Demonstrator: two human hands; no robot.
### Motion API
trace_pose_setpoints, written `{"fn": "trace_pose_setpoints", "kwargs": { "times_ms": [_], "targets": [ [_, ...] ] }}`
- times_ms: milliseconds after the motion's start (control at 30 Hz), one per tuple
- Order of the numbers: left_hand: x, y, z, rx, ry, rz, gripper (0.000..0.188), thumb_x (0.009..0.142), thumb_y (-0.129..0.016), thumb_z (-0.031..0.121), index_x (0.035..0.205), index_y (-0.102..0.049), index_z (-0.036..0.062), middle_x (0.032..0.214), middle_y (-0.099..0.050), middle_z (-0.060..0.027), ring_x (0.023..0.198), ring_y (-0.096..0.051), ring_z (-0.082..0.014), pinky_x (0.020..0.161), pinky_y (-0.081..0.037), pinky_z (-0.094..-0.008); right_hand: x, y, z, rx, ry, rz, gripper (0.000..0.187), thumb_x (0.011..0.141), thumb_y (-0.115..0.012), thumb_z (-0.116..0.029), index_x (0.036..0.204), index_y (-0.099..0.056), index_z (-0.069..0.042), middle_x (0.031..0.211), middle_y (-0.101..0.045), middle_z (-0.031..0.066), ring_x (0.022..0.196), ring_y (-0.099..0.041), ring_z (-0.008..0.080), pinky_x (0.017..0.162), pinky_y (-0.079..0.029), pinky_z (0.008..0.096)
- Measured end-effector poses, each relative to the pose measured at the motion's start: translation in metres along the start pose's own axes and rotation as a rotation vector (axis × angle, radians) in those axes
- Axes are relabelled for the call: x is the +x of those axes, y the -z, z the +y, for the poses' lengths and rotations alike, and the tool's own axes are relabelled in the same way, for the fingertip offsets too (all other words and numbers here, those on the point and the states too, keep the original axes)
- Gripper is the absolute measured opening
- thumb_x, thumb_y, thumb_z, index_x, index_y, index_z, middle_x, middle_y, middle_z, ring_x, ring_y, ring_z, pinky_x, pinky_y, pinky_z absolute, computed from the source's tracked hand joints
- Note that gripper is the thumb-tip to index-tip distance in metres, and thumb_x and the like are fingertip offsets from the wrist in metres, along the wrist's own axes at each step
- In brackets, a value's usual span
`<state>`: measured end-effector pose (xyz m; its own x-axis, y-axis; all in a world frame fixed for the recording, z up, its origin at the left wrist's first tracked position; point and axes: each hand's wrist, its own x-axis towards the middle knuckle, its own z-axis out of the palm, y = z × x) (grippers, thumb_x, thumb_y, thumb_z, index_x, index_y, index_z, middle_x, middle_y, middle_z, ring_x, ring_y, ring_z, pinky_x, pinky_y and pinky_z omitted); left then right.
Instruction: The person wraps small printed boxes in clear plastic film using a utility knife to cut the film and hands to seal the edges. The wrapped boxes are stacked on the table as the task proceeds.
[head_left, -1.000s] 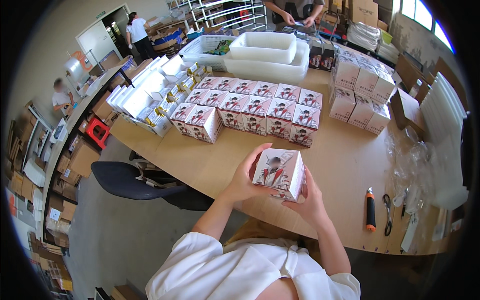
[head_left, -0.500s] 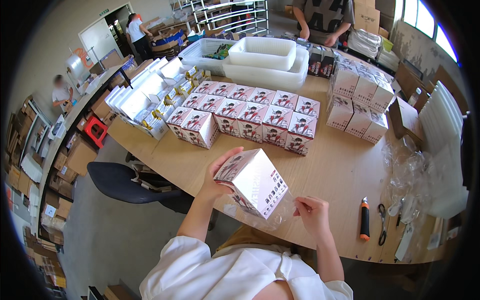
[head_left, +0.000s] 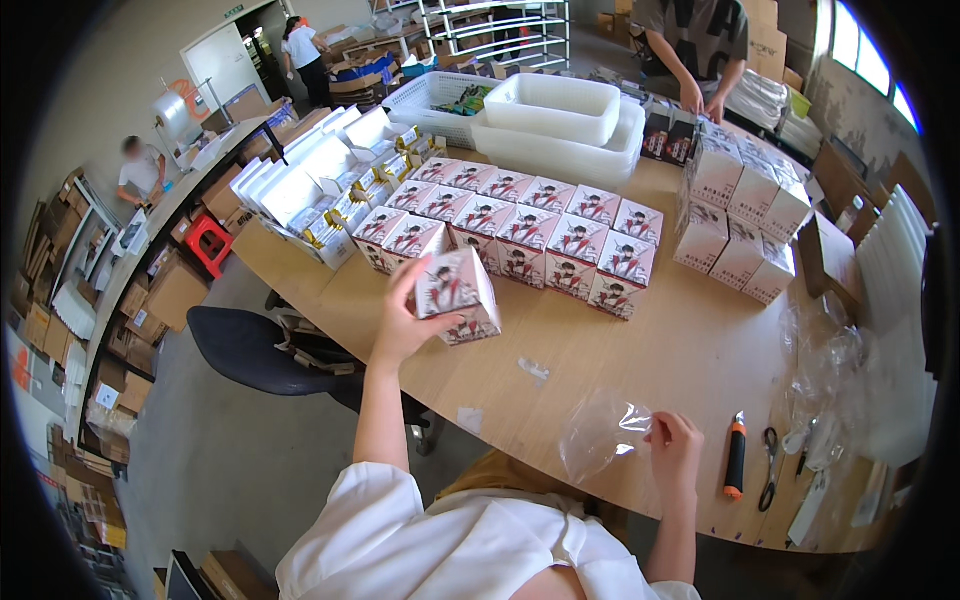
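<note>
A white and pink printed carton (head_left: pixel 460 297) is gripped by my left hand (head_left: pixel 402 318), its fingers round the left side. The carton hangs tilted just in front of the near-left end of rows of matching printed boxes (head_left: pixel 535 230), partly covering them. Over the table's near edge, my right hand (head_left: pixel 676 446) pinches a crumpled clear plastic wrapper (head_left: pixel 606 436), which trails to the left of my fingers. Right of that hand lie an orange and black cutter (head_left: pixel 735 458) and a pair of scissors (head_left: pixel 769 468).
White trays of gold-trimmed packs (head_left: pixel 322 190) stand at the left. Clear plastic bins (head_left: pixel 555 110) are behind the boxes. More stacked cartons (head_left: pixel 740 215) and loose plastic film (head_left: pixel 825 365) lie at the right. A co-worker (head_left: pixel 695 50) handles things across the table; a chair (head_left: pixel 262 350) stands at the left edge.
My left hand has carried the carton away from me, towards the box rows, and turned it. The plastic wrapper has come away from it and moved right with my right hand.
</note>
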<state>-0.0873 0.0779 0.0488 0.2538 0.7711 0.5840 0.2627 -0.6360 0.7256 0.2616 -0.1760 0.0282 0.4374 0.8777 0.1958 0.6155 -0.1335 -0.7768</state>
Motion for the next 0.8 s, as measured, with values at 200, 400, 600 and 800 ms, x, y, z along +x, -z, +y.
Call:
{"fn": "trace_pose_setpoints", "kwargs": {
  "times_ms": [200, 400, 600, 800],
  "targets": [
    [0.001, -0.004, -0.023, -0.271, 0.224, -0.121, 0.07, 0.065, -0.087, 0.003, 0.13, -0.061, 0.007, 0.152, -0.036, -0.0122, 0.137, -0.041, -0.0226, 0.105, -0.045, -0.037, -0.007, 0.001, -0.004, 0.132, -0.075, 0.011, 0.007, 0.089, -0.061, 0.004, 0.093, -0.066, 0.007, 0.082, -0.063, 0.0133, 0.062, -0.068, 0.0192, 0.058, -0.052, 0.027],
    [-0.003, -0.015, 0.003, 0.722, -0.137, -0.069, 0.046, 0.078, -0.064, -0.003, 0.123, -0.066, 0.01, 0.144, -0.049, -0.0126, 0.139, -0.038, -0.0319, 0.113, -0.034, -0.0449, -0.011, 0.002, 0.003, 0.137, -0.091, 0.009, 0.016, 0.09, -0.058, 0.006, 0.102, -0.068, 0.004, 0.084, -0.063, 0.0132, 0.065, -0.068, 0.0181, 0.061, -0.054, 0.0257],
    [-0.014, -0.049, 0.001, 0.73, -0.101, -0.022, 0.066, 0.08, -0.073, 0.01, 0.14, -0.048, 0.0067, 0.146, -0.045, -0.0176, 0.138, -0.039, -0.0353, 0.114, -0.031, -0.052, -0.011, 0.008, -0.015, 0.093, 0.047, -0.101, 0.047, 0.086, -0.061, 0.009, 0.131, -0.061, -0.006, 0.089, -0.062, 0.0098, 0.076, -0.066, 0.0155, 0.067, -0.056, 0.0273],
    [0.011, -0.061, -0.03, 0.584, -0.129, 0.027, 0.062, 0.078, -0.068, -0.002, 0.137, -0.053, 0.0086, 0.144, -0.048, -0.0134, 0.138, -0.039, -0.0334, 0.113, -0.034, -0.0428, -0.016, 0.013, -0.018, 0.306, -0.227, -0.176, 0.031, 0.084, -0.068, 0.004, 0.114, -0.067, -0.002, 0.086, -0.064, 0.0073, 0.075, -0.065, 0.014, 0.067, -0.054, 0.0261]
  ]
}}
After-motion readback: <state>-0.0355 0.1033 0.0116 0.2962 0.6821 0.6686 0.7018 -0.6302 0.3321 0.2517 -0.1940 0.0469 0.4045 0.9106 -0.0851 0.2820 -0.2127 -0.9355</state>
